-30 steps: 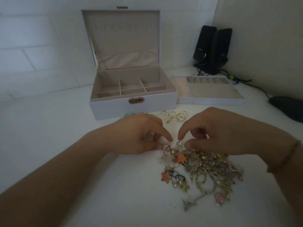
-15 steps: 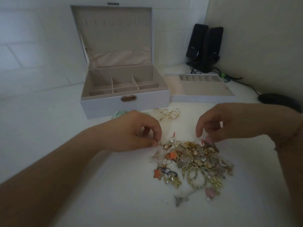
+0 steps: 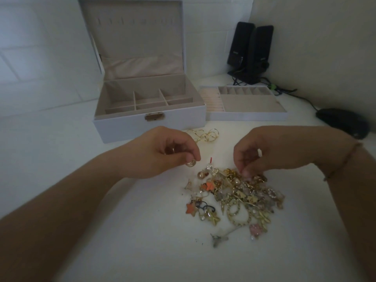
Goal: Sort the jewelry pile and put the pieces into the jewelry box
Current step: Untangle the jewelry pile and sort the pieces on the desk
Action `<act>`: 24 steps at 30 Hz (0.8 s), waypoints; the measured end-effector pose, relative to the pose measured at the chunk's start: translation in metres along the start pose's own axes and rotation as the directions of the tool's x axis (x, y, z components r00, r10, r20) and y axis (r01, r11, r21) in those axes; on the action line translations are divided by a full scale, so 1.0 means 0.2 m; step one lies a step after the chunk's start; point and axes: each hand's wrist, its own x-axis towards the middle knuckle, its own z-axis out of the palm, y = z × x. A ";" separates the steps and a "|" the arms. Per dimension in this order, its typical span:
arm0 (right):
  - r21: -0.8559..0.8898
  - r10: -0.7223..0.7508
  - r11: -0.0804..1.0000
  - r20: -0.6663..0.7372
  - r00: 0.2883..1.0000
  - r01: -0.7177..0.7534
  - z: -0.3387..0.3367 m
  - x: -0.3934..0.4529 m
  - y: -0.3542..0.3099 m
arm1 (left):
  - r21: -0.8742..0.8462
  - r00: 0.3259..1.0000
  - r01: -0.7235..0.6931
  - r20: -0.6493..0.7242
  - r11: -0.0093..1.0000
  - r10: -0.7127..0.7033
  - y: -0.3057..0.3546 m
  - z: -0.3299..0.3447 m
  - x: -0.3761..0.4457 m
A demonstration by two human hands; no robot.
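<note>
Here the left hand [image 3: 162,153] pinches a small gold ring-shaped piece [image 3: 191,163]; the right hand [image 3: 264,153] seemingly pinches into the tangled gold-and-pearl jewelry pile [image 3: 240,196] before the open white velvet-lined jewelry box [image 3: 150,110].

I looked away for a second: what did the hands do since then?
The hands parted. The left hand drew left, pinching a small gold ring off the jewelry pile; the right hand shifted right and dips its fingertips into the pile. The jewelry box stayed open.
</note>
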 end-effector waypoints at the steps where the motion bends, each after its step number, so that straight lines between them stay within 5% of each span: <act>1: 0.010 -0.006 1.000 -0.003 1.000 0.006 0.00 0.00 0.00 | -0.009 1.000 -0.001 0.003 1.000 0.001 0.00 0.00 0.00; 9: -0.093 -0.168 0.985 -0.257 0.952 0.148 0.02 0.01 -0.08 | -0.250 0.999 0.038 0.016 0.967 -0.035 0.02 0.02 0.00; 14: -0.152 -0.272 0.956 -0.128 0.954 0.252 0.12 0.04 -0.23 | -0.167 0.997 0.072 -0.007 0.983 -0.075 0.02 0.02 0.01; 24: -0.179 -0.132 0.971 0.138 0.982 0.156 0.12 -0.01 -0.27 | -0.042 0.999 0.042 0.026 0.998 -0.041 0.01 0.01 0.00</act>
